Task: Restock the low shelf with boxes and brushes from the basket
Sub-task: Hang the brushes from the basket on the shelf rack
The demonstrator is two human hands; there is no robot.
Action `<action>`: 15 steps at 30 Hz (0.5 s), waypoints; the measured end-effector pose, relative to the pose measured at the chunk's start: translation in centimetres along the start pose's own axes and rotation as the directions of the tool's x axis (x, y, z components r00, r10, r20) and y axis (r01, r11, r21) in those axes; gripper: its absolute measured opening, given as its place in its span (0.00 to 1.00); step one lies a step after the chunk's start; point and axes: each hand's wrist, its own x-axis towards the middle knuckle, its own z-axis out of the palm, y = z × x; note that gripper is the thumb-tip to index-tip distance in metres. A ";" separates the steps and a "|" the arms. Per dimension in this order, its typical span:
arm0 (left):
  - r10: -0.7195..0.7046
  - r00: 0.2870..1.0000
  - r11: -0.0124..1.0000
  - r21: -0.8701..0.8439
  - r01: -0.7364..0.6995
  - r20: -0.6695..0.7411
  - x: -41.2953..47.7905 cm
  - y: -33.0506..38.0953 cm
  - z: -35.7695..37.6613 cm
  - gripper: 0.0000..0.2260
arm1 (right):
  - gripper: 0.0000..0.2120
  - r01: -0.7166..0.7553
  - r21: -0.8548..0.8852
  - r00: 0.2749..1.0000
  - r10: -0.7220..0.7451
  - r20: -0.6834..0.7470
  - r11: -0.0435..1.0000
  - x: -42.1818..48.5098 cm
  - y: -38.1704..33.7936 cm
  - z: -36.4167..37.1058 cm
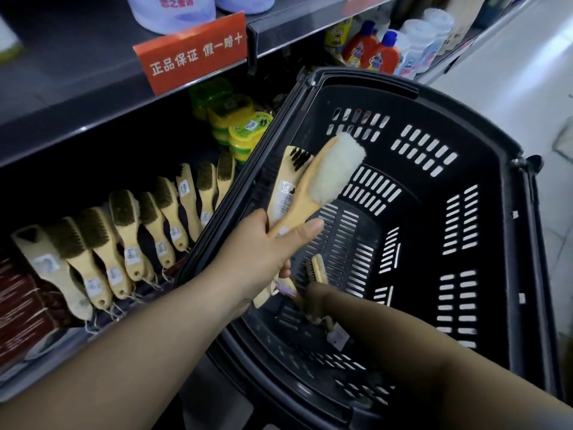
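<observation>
Gripping two brushes (310, 193) in my left hand (263, 246), I reach my right hand (328, 297), grasp unreadable, toward the apparently last brush (317, 270) in the basket (465, 119); the low shelf (37, 361) looks nearly restocked.

Red shelf-edge sign (193, 55), white Chinese lettering. Yellow-green lidded tubs (242, 131), stacked. Orange bottles (383, 54), blue caps. Pale tubs (173, 10), top shelf. White floor (511, 72).
</observation>
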 end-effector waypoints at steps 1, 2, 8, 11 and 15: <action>-0.008 1.000 1.000 -0.007 0.008 0.003 0.0 0.1 -0.1 0.29 | 0.17 -0.026 0.049 0.998 0.023 0.062 0.998 -0.8 -0.5 -0.7; -0.020 1.000 0.999 -0.026 0.020 0.009 0.1 0.3 -0.2 0.31 | 0.16 0.001 0.065 0.995 -0.008 0.104 0.998 -1.1 -0.7 -1.6; -0.070 0.996 0.966 -0.246 0.082 0.057 0.1 1.1 -0.5 0.22 | 0.10 0.145 0.678 0.958 -0.275 0.087 0.720 -9.7 -1.1 -7.8; -0.030 0.996 0.971 -0.236 0.048 0.081 0.2 0.9 -0.2 0.13 | 0.11 0.314 0.861 0.906 -0.399 -0.145 0.400 -13.9 -0.1 -9.8; -0.017 0.998 0.964 -0.265 0.032 0.058 0.3 0.7 0.4 0.08 | 0.15 0.362 0.926 0.817 -0.514 -0.260 0.108 -17.4 -0.3 -11.1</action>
